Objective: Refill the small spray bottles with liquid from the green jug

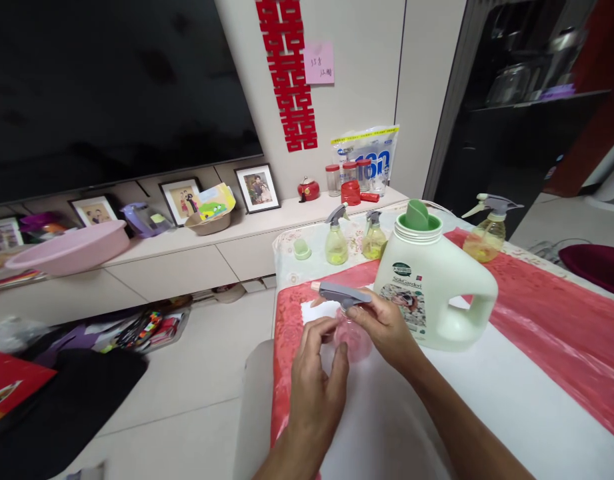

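A small clear pink spray bottle (354, 339) with a grey trigger head (343, 293) stands tilted between my two hands over the white sheet (387, 413). My right hand (387, 325) grips the trigger head and neck, its thumb pressed on the near side. Around the left side of the bottle curl the fingers and thumb of my left hand (317, 373); their contact looks light. Just beyond my right hand is a large pale green jug (457, 300) with a green cap piece (417, 217) set in its mouth.
Two yellow-green spray bottles (336, 243) (373, 241) and a light green cap (302, 250) sit behind, and another spray bottle (487, 237) is right of the jug. Red plastic film (551, 353) covers part of the table. A cabinet ledge (187, 241) runs along the wall.
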Motion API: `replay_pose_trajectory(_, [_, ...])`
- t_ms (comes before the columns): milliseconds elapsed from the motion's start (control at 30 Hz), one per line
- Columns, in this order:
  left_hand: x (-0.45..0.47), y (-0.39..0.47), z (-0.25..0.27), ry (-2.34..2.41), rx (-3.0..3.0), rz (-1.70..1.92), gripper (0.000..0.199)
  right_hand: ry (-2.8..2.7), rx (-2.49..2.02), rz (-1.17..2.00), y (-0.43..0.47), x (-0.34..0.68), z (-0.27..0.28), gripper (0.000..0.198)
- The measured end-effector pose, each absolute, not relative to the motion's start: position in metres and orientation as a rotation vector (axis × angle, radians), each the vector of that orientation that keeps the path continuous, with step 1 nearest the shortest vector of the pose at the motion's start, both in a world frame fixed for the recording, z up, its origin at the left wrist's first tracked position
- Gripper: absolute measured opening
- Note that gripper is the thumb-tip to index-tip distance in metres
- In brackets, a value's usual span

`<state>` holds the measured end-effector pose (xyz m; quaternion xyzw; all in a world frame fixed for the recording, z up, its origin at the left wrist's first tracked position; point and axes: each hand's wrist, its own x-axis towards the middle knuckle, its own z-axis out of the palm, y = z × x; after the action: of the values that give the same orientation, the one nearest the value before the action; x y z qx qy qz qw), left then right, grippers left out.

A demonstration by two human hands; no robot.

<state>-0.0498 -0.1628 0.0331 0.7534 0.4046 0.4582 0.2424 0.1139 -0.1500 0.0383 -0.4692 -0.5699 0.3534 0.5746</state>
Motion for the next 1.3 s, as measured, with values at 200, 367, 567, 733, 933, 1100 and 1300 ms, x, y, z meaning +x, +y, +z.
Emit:
replay_pose_trajectory(200, [-0.025,-0.145,0.002,1.100,1.713,1.434,0.032,-1.372,-1.052,0.756,-0.148,0.115,0.029,0.024])
replay_pose_trajectory(367, [-0.005,-0.141,-0.001,1.024,1.463,1.568,0.033,-1.420,-1.010,0.708,-0.148,0.117,0.024,0.023])
replay_pose_trajectory(567, [0.008,-0.141,-0.004,0.944,1.295,1.680,0.027,-1.505,-0.974,0.712,-0.151,0.123,0.024,0.027])
replay_pose_trajectory(733, [0.007,-0.141,-0.005,0.937,1.301,1.679,0.023,-1.503,-0.963,0.705,-0.154,0.125,0.026,0.025])
replay_pose_trajectory(933, [0.003,-0.139,-0.002,0.924,1.354,1.576,0.030,-1.380,-0.949,0.711,-0.151,0.123,0.020,0.022])
replay_pose_trajectory(1100, [0.000,-0.137,0.003,0.881,1.292,1.557,0.028,-1.369,-0.964,0.683,-0.148,0.123,0.015,0.023])
replay_pose_trajectory(1300, [-0.004,-0.125,0.005,0.813,1.256,1.453,0.022,-1.415,-0.973,0.699,-0.151,0.125,0.022,0.021])
